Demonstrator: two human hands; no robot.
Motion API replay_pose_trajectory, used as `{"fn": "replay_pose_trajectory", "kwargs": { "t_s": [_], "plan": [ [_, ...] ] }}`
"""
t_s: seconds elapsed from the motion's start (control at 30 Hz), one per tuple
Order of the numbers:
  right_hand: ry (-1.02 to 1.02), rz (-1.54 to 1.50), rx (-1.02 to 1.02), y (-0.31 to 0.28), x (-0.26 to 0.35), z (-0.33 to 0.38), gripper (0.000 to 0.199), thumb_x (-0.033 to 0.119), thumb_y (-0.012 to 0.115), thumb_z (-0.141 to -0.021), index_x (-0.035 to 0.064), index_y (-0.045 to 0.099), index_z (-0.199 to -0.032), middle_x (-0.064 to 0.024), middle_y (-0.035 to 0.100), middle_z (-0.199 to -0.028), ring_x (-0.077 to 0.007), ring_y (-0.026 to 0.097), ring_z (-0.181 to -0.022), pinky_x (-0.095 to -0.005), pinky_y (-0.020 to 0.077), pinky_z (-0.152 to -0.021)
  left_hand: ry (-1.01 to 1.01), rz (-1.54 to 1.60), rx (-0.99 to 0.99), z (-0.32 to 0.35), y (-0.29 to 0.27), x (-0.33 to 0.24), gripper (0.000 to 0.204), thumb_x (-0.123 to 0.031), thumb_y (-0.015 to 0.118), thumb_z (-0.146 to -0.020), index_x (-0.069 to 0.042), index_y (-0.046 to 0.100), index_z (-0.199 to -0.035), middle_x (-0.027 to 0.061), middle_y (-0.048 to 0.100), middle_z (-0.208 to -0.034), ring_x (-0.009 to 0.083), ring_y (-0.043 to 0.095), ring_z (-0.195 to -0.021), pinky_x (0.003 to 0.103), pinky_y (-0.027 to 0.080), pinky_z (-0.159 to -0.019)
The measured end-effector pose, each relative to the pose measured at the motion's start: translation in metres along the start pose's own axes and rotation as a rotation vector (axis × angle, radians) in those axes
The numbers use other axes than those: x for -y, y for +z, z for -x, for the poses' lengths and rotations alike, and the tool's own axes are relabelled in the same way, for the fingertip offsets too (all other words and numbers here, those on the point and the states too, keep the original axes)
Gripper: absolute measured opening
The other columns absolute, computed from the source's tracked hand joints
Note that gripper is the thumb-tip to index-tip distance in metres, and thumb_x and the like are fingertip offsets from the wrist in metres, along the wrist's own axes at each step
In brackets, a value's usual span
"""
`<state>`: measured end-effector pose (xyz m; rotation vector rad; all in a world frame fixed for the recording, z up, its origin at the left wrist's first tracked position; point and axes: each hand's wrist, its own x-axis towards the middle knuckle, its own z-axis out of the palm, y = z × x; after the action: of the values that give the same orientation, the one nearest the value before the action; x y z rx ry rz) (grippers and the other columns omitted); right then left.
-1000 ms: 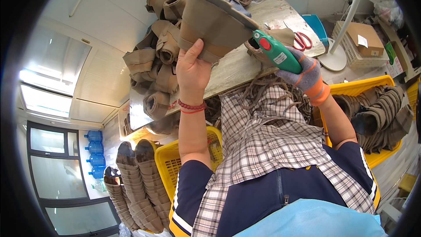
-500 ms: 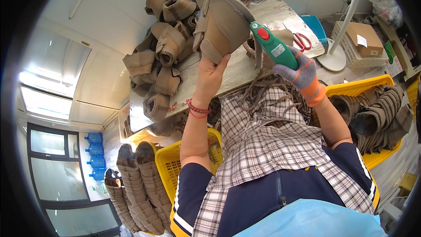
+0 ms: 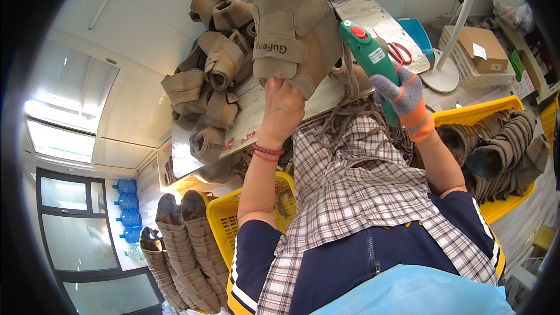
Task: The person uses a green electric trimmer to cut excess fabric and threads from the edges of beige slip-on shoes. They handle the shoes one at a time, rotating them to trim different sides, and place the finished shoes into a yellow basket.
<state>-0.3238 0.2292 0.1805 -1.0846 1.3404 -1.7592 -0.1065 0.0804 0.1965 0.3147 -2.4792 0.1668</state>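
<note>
A brown suede boot upper point(image 3: 318, 41) with a strap across it hangs over the table, raised and upright. Its lower edge is gripped by my left hand point(image 3: 282, 108), bare, with the fingertips tucked into the opening and partly hidden. My right hand point(image 3: 403, 98), in a grey and orange glove, is wrapped around a green handheld electric cutter point(image 3: 371, 52) with a red button. The cutter's head is close to the upper's right side; whether they touch I cannot tell. Narrow brown offcuts point(image 3: 356, 114) lie along the table edge and over my apron.
More boot uppers point(image 3: 224, 61) are heaped on the left of the wooden table point(image 3: 388, 20). Red-handled scissors point(image 3: 401, 53) lie toward its right end. Yellow baskets point(image 3: 224, 210) flank me, the right one holding stacked uppers point(image 3: 496, 151). A fan base point(image 3: 441, 79) stands at right.
My left hand has turned the boot upper so its strapped face shows, and raised it slightly. The cutter has moved a little right, away from the upper, and tilted more upright.
</note>
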Motion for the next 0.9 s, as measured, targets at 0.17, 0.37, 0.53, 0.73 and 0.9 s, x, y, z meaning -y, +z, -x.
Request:
{"fn": "replay_pose_trajectory", "kwargs": {
  "t_s": [0.17,0.37,0.53,0.73,0.9],
  "plan": [
    [0.01,-0.064,0.021,-0.003,0.0,0.0,0.041,0.035,0.074,-0.081,-0.0005,0.062,-0.099,-0.0014,0.061,-0.072,-0.0068,0.055,-0.054,-0.021,0.0438,-0.05,-0.005,-0.062,0.039,0.017,0.012,0.002,0.026,0.002,0.059,-0.068,0.0,0.061,-0.093,0.0192,0.056,-0.101,0.0415,0.047,-0.104,0.051,0.037,-0.091],
    [0.044,-0.044,0.0,-0.01,0.003,-0.012,0.041,0.036,0.066,-0.086,-0.0019,0.059,-0.099,-0.0044,0.056,-0.065,-0.0122,0.053,-0.051,-0.025,0.0435,-0.049,0.021,-0.048,0.098,0.029,0.014,-0.002,0.025,0.001,0.056,-0.067,0.003,0.062,-0.091,0.0193,0.056,-0.098,0.0394,0.048,-0.101,0.049,0.038,-0.09],
    [-0.022,0.017,-0.151,-0.019,0.014,-0.012,0.04,0.039,0.062,-0.088,0.001,0.058,-0.098,-0.0037,0.054,-0.063,-0.0115,0.053,-0.053,-0.0235,0.0417,-0.05,-0.117,0.012,-0.011,0.037,0.011,0.008,0.031,0.006,0.058,-0.07,0.0,0.061,-0.101,0.0224,0.053,-0.121,0.0431,0.042,-0.119,0.051,0.031,-0.102],
    [-0.006,0.014,-0.218,-0.065,-0.015,0.01,0.034,0.036,0.062,-0.089,0.0028,0.058,-0.094,-0.003,0.05,-0.061,-0.0111,0.051,-0.053,-0.0248,0.0409,-0.05,-0.493,0.224,-0.564,0.03,-0.037,0.11,0.033,-0.007,0.067,-0.084,0.007,0.057,-0.112,0.0197,0.059,-0.119,0.0298,0.058,-0.108,0.037,0.045,-0.092],
    [0.035,-0.063,-0.234,-0.071,-0.026,0.024,0.034,0.036,0.063,-0.089,0.0029,0.057,-0.089,-0.0031,0.051,-0.061,-0.0119,0.051,-0.053,-0.0249,0.0403,-0.051,-0.875,0.724,-0.786,0.044,-0.073,0.258,0.026,-0.006,0.07,-0.082,0.006,0.061,-0.103,0.0098,0.065,-0.102,0.0173,0.057,-0.09,0.031,0.045,-0.084]
  ]
}}
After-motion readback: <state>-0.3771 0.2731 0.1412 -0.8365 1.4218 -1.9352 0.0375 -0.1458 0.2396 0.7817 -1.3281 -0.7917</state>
